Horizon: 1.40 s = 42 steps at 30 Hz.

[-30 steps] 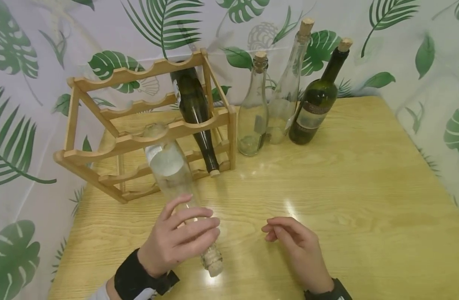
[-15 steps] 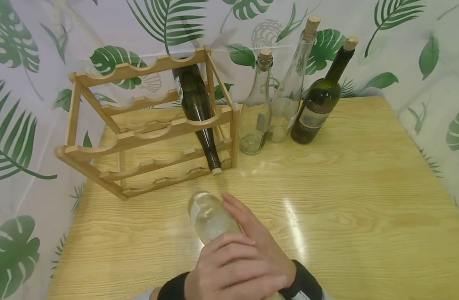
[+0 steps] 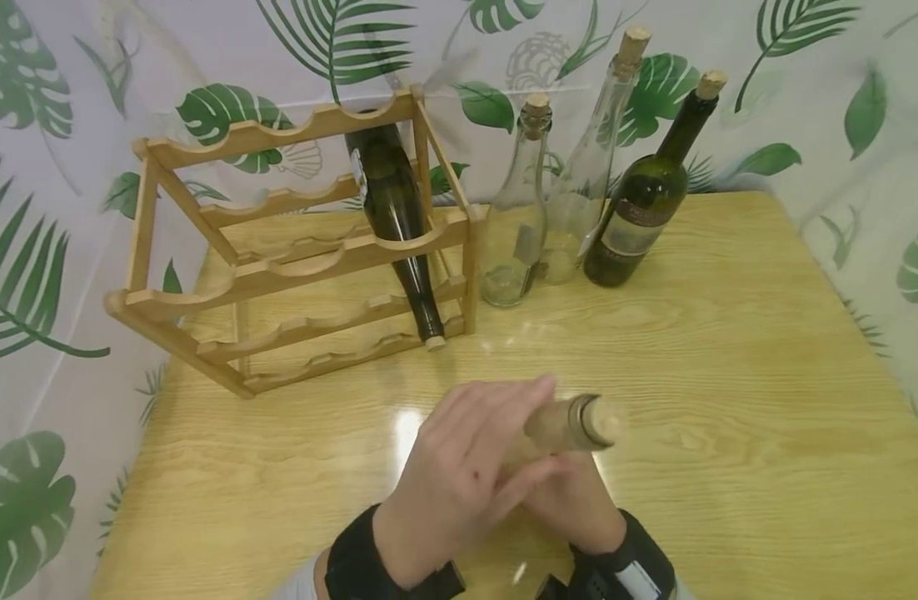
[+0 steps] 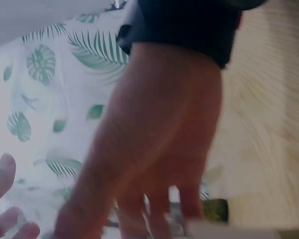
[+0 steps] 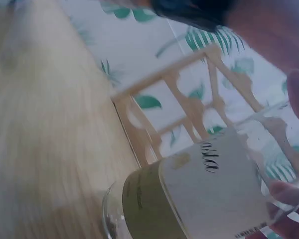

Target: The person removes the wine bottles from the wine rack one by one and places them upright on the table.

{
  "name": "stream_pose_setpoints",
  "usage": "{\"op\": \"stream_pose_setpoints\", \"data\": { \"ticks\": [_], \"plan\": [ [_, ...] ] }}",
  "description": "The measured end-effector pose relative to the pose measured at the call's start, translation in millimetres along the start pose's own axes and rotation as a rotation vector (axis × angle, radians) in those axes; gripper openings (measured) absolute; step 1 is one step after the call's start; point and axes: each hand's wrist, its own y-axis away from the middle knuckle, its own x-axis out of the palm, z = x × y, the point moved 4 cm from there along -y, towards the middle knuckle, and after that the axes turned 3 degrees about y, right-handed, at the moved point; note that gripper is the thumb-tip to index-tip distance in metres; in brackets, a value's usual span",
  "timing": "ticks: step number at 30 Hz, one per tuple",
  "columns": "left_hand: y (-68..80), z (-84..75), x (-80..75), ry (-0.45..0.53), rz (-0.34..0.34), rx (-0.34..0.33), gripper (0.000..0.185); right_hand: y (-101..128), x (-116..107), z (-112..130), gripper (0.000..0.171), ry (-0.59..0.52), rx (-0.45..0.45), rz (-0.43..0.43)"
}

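Observation:
In the head view a clear glass bottle with a cork is tilted above the table, its neck toward the right. My left hand grips it near the neck, fingers over the top and thumb below. My right hand holds the bottle from the other side, partly hidden behind the left. In the right wrist view the bottle's pale label faces the camera, with fingertips wrapped at its glass. The left wrist view is dark and blurred, with the left hand reaching down.
A wooden wine rack stands at the back left, with a dark corked bottle lying in its upper right slot. Right of it stand two clear bottles and a dark green one by the leaf-patterned backdrop.
The left hand has drawn the clear bottle from the rack toward the front middle. The right hand has joined it, and the bottle has turned so its neck now points right.

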Motion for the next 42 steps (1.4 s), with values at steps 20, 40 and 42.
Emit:
{"op": "stream_pose_setpoints", "data": {
  "ticks": [20,40,42],
  "plan": [
    [109.7,57.9,-17.3,0.045,0.377,-0.538,0.034,-49.4,-78.1,-145.6,0.062,0.01,0.44,-0.371],
    [105.5,85.4,-38.9,-0.015,0.23,-0.526,0.032,-48.3,-74.4,-181.4,0.087,0.027,0.722,-0.346],
    [99.3,89.2,-36.8,-0.01,0.224,-0.511,0.032,-26.7,-67.3,-167.5,0.082,0.045,0.697,-0.33]
  ]
}}
